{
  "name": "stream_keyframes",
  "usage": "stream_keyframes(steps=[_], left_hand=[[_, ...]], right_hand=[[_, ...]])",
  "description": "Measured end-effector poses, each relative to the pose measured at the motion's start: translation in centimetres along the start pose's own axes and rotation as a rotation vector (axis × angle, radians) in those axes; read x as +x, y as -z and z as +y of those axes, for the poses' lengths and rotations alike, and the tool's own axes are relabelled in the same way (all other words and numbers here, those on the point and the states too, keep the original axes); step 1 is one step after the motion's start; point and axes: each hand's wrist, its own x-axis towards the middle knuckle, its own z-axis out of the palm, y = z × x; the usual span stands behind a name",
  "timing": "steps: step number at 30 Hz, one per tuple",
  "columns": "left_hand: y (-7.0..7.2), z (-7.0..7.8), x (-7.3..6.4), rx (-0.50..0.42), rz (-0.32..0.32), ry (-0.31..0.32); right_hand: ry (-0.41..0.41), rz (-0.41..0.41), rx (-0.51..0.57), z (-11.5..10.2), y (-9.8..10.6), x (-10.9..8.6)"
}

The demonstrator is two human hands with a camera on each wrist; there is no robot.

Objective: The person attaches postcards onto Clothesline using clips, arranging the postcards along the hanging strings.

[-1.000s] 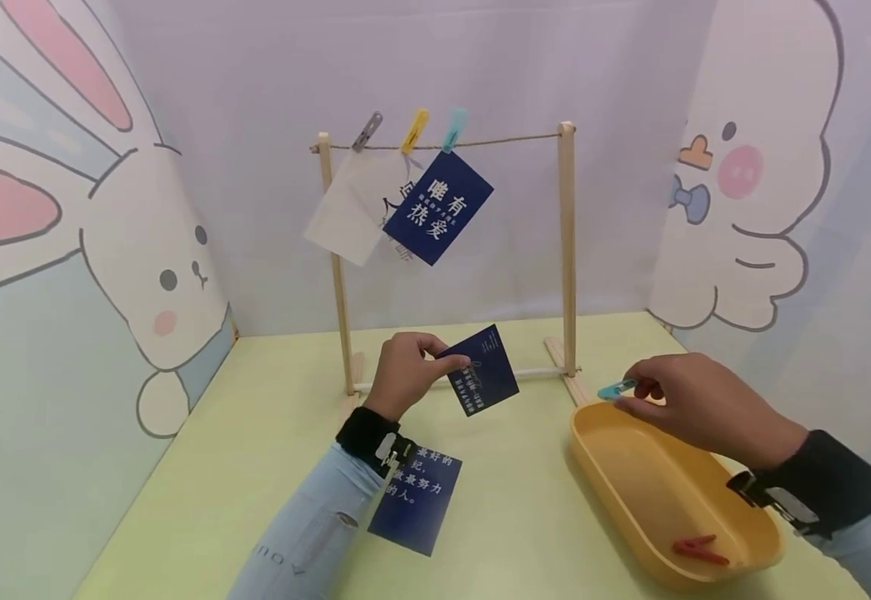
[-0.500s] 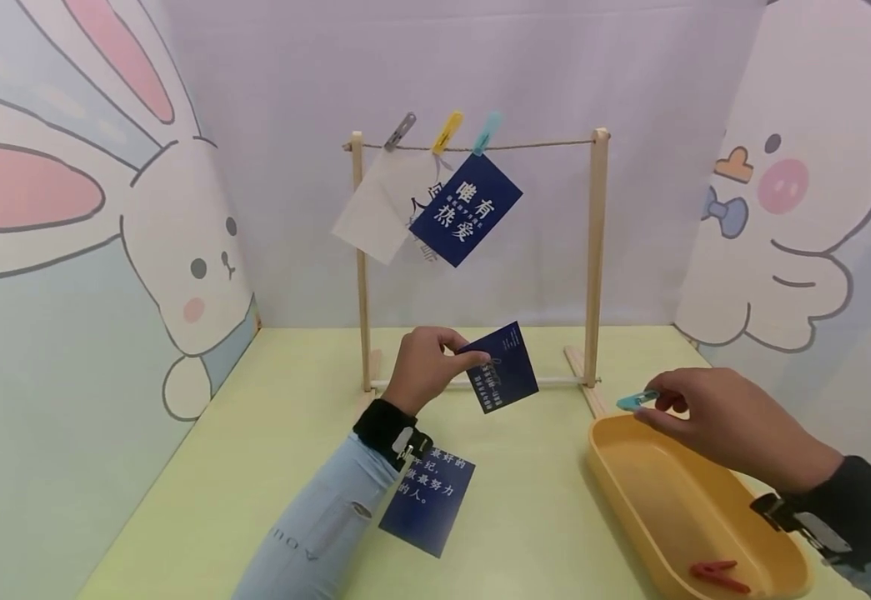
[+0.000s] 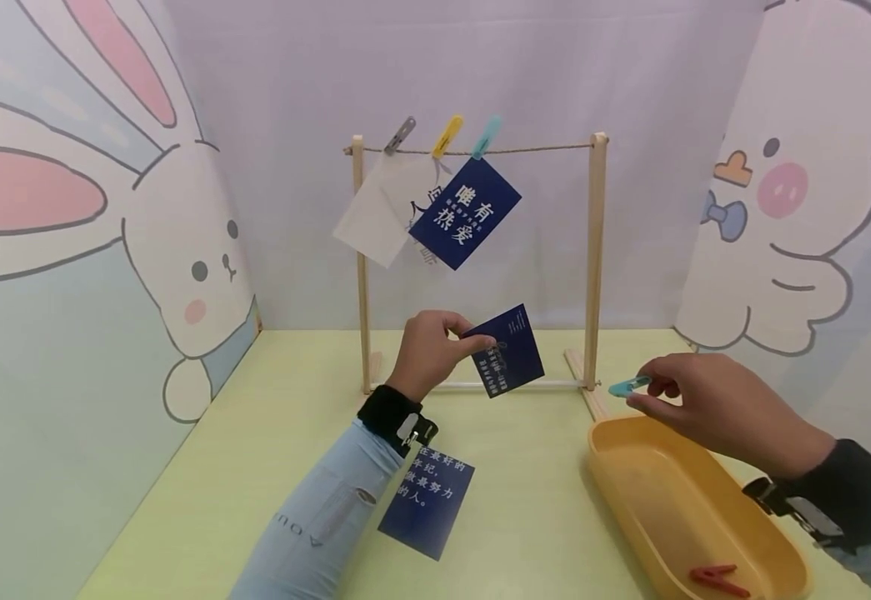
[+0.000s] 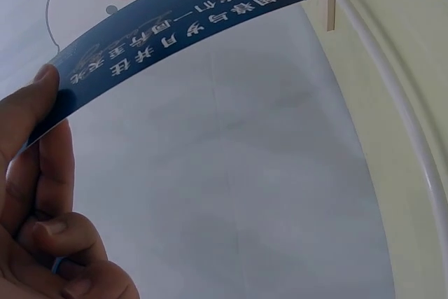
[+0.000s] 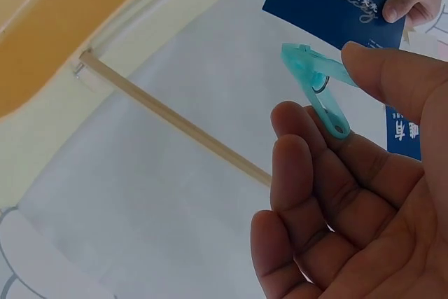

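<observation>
My left hand (image 3: 435, 352) pinches a dark blue card (image 3: 512, 354) with white writing by its left edge, above the table and below the line. In the left wrist view the thumb lies on the printed face of the card (image 4: 161, 43). My right hand (image 3: 731, 408) holds a light blue clothespin (image 3: 628, 386) between thumb and fingers, over the far end of the yellow basin. Seen from the right wrist, the clothespin (image 5: 315, 82) has its handles between the thumb and fingers. Another blue card (image 3: 427, 504) lies on the table beside my left forearm.
A wooden frame (image 3: 596, 250) carries a string (image 3: 540, 149) with grey, yellow and light blue clothespins. From them hang pale cards (image 3: 375, 212) and a blue card (image 3: 467, 214), overlapping. The yellow basin (image 3: 608, 467) at right holds a red clothespin (image 3: 720, 577).
The view shifted early on, moving the scene rightward. Since half a second ago, both hands have risen slightly, the left with the card and the right with the clothespin.
</observation>
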Motion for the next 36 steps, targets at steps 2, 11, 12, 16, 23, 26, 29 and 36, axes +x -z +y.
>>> stream_keyframes(steps=[2,11,12,16,23,26,29,36], left_hand=[[0.1,0.2,0.3,0.005,0.005,-0.008],[0.6,1.0,1.0,0.014,0.019,-0.020],[0.6,1.1,1.1,0.010,0.020,-0.021],[0.9,1.5,1.5,0.007,0.024,-0.028],[1.5,2.1,2.0,-0.005,0.050,-0.045],[1.8,2.3,2.2,0.002,0.063,-0.056],[1.9,2.4,2.4,0.010,0.071,-0.063],[1.9,2.4,2.7,0.034,0.092,-0.056]], right_hand=[[0.003,-0.001,-0.002,-0.1,0.3,0.2],[0.001,-0.009,-0.012,-0.5,1.0,1.1],[0.003,-0.003,-0.014,-0.5,1.1,1.2],[0.036,0.028,-0.023,-0.7,1.5,1.6],[0.070,0.044,-0.066,-1.3,2.4,2.7],[0.074,0.044,-0.078,-1.5,2.9,2.9],[0.083,0.049,-0.091,-1.7,3.3,3.1],[0.110,0.061,-0.105,-2.1,4.0,3.7]])
